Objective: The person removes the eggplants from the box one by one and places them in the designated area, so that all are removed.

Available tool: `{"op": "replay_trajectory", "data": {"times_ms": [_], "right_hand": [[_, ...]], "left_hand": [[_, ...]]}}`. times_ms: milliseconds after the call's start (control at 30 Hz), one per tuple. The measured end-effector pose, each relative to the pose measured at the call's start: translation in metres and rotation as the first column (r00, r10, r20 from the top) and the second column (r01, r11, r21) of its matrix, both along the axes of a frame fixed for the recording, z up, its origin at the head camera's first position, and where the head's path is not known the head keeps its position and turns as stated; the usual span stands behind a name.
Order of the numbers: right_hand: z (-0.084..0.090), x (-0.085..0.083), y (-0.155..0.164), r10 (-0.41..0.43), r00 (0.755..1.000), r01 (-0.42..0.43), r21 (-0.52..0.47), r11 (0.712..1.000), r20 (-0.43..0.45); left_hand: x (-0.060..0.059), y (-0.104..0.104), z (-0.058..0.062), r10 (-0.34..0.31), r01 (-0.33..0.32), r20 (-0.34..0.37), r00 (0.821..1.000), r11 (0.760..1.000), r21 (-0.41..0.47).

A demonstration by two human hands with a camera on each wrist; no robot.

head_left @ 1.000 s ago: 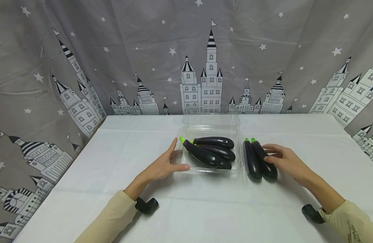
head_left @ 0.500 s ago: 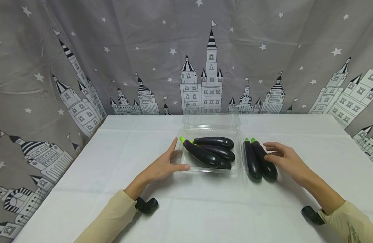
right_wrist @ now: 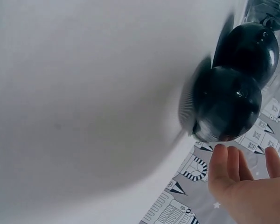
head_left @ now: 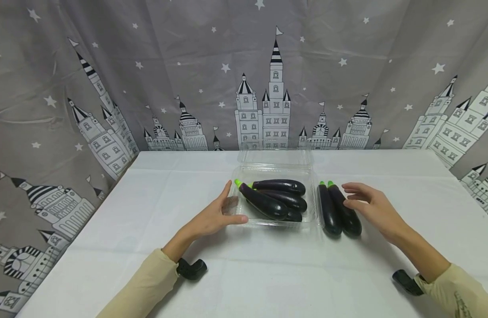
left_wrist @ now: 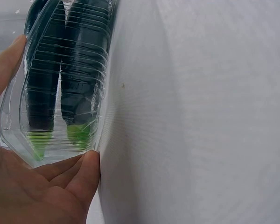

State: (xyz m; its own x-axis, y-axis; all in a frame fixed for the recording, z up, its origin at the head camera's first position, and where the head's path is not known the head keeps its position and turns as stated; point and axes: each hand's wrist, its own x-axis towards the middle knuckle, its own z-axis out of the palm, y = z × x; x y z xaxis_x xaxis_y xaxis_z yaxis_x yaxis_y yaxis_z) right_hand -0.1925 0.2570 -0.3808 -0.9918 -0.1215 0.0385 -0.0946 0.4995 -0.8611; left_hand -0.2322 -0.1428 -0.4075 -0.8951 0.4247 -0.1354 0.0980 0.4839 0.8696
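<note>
Lay side by side, touching, on the white table just right of the box: two dark purple eggplants, glossy, green stems pointing away. Stood open, lid flipped back: clear plastic box, holding a pile of eggplants, dark, green-stemmed, lying crosswise over each other, stems toward the left wall.

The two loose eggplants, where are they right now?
In the head view the two loose eggplants lie side by side on the white table, just right of the clear plastic container, with the right hand beside them.
</note>
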Motion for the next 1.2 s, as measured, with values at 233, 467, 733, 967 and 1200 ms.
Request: {"op": "replay_trajectory", "data": {"times_ms": [233, 467, 733, 967, 1200], "right_hand": [[0.003, 0.002, -0.001, -0.015, 0.999, 0.016, 0.026, 1.000, -0.037], [0.004, 0.003, 0.000, -0.013, 0.999, 0.014, 0.025, 1.000, -0.046], [0.009, 0.006, -0.010, 0.024, 0.995, -0.029, -0.048, 0.998, -0.102], [0.014, 0.007, -0.021, 0.062, 0.993, -0.072, -0.093, 0.993, -0.103], [0.019, 0.002, -0.034, 0.120, 0.991, -0.125, -0.095, 0.988, -0.064]], "left_hand": [[0.000, 0.000, 0.000, 0.000, 0.000, -0.008, 1.000, 1.000, -0.020], [0.000, 0.000, 0.000, -0.008, 0.008, -0.002, 1.000, 1.000, 0.000], [0.001, 0.000, 0.000, 0.000, 0.000, -0.001, 1.000, 1.000, -0.005], [0.001, 0.000, 0.001, 0.000, 0.000, 0.004, 1.000, 1.000, -0.006], [0.000, 0.000, 0.000, -0.001, 0.001, 0.000, 1.000, 1.000, -0.009]]}}
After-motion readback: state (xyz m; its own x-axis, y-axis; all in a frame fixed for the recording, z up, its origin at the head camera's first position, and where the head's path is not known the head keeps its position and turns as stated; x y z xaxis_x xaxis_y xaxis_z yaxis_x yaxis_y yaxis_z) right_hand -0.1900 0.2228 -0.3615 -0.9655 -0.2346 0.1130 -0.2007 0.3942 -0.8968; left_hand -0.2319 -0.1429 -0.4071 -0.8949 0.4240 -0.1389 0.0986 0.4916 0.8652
